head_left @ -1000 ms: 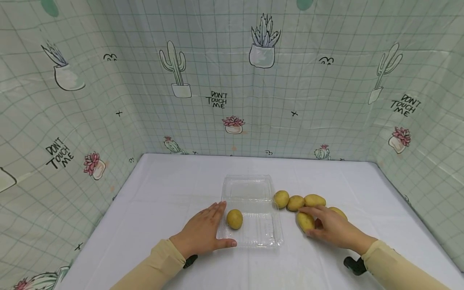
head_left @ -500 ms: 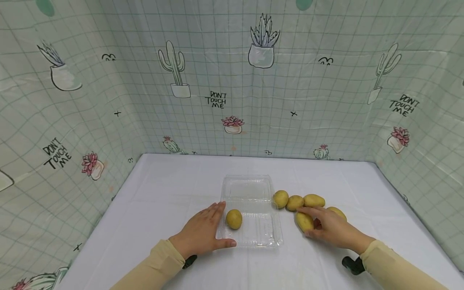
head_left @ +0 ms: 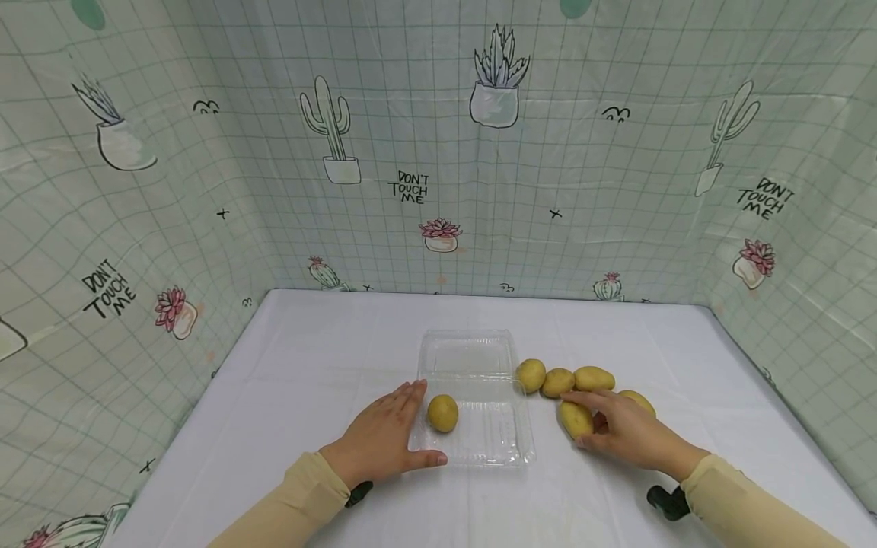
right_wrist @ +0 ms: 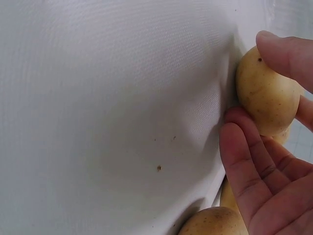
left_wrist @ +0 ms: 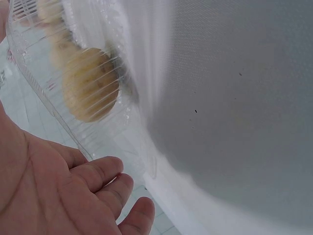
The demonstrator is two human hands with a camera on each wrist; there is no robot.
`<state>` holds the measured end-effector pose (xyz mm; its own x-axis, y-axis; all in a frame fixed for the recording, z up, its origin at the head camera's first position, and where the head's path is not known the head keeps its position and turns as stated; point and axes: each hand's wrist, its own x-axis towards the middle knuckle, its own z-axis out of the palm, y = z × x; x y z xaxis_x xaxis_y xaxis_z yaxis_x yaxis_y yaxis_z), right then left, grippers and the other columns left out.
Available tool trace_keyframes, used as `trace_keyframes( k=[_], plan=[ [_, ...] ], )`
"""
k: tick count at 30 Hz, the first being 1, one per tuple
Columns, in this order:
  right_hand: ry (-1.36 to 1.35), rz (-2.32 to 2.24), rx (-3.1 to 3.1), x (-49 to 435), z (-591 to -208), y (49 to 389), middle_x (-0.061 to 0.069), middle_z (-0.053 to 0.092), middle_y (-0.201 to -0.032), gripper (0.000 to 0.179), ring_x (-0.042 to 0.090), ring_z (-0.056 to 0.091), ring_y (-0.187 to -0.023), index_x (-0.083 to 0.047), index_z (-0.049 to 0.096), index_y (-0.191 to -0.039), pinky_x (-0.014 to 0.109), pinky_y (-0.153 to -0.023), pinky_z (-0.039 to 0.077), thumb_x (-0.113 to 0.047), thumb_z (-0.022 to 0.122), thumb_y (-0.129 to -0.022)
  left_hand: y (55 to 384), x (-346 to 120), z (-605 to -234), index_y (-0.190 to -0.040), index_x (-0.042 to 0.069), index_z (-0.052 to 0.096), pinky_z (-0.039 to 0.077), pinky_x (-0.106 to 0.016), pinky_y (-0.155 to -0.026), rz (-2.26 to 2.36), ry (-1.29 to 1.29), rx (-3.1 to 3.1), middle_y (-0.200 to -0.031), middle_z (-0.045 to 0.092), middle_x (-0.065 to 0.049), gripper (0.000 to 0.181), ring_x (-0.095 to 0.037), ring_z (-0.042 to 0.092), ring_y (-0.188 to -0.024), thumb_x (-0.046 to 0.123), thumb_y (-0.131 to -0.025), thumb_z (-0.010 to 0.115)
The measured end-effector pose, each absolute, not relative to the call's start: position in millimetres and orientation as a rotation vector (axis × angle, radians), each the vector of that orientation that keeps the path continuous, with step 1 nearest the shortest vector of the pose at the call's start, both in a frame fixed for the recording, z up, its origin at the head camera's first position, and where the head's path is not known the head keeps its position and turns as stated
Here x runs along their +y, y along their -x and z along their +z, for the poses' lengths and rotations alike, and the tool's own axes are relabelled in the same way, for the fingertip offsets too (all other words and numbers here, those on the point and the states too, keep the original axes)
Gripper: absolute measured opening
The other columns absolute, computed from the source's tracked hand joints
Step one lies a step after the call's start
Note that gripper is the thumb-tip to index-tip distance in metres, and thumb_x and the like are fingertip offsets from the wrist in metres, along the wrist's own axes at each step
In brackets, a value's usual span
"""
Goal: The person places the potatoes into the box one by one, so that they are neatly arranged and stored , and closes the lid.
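Note:
A clear plastic clamshell box (head_left: 486, 434) lies opened flat on the table, its lid (head_left: 466, 354) folded back to the far side. One potato (head_left: 443, 413) sits inside at the left, seen through the ribbed wall in the left wrist view. My left hand (head_left: 384, 438) rests against the box's left edge with fingers extended. To the right of the box, my right hand (head_left: 626, 430) grips another potato (head_left: 575, 420) between thumb and fingers; in the right wrist view this potato (right_wrist: 266, 93) still appears on the cloth.
Behind the right hand lie more potatoes: one (head_left: 530, 376) against the box's right side, one (head_left: 558, 383) beside it, one (head_left: 594, 378) further right, and one (head_left: 639, 403) partly hidden by the hand. A white cloth (head_left: 329, 335) covers the table; a printed curtain (head_left: 384, 251) encloses it.

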<state>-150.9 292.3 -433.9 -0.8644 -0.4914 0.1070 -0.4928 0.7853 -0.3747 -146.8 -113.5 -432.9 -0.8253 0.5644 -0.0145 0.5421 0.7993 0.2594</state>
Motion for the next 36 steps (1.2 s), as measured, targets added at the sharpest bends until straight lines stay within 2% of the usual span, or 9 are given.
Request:
trace_keyframes(
  k=[5,12,20,36],
  plan=[
    [-0.837,0.627,-2.945,292.3,-433.4,151.8,-0.012,0.053,-0.093,0.062,0.002,0.050,-0.074,-0.013,0.061,-0.135,0.031,-0.071,0.042,-0.028,0.085,-0.081,147.0,-113.3,-432.5,-0.155,-0.004,0.025,0.029,-0.045,-0.115,0.376,-0.896,2.899,-0.159,0.030,-0.018,0.112,-0.032,0.029,-0.145,0.079,-0.085,0.051],
    [-0.851,0.598,-2.927,292.7,-431.7,152.6,-0.014,0.054,-0.094,0.061,0.000,0.050,-0.074,-0.014,0.062,-0.134,0.035,-0.074,0.042,-0.030,0.085,-0.080,147.4,-113.3,-431.8,-0.155,-0.004,0.026,0.030,-0.046,-0.114,0.370,-0.901,2.904,-0.158,0.030,-0.018,0.112,-0.032,0.030,-0.145,0.079,-0.085,0.051],
    [-0.857,0.619,-2.914,293.5,-430.5,152.9,-0.014,0.057,-0.093,0.062,0.001,0.052,-0.073,-0.014,0.062,-0.134,0.027,-0.068,0.045,-0.025,0.087,-0.078,147.4,-113.2,-431.0,-0.155,-0.005,0.026,0.029,-0.045,-0.115,0.365,-0.908,2.900,-0.158,0.030,-0.018,0.113,-0.032,0.030,-0.145,0.080,-0.085,0.051],
    [-0.855,0.625,-2.887,290.3,-427.7,153.9,-0.014,0.058,-0.094,0.061,0.001,0.054,-0.074,-0.016,0.063,-0.133,0.027,-0.065,0.046,-0.025,0.087,-0.077,146.7,-113.0,-431.1,-0.155,-0.005,0.025,0.029,-0.045,-0.115,0.356,-0.907,2.900,-0.159,0.029,-0.019,0.112,-0.033,0.029,-0.145,0.078,-0.085,0.052]
  ],
)
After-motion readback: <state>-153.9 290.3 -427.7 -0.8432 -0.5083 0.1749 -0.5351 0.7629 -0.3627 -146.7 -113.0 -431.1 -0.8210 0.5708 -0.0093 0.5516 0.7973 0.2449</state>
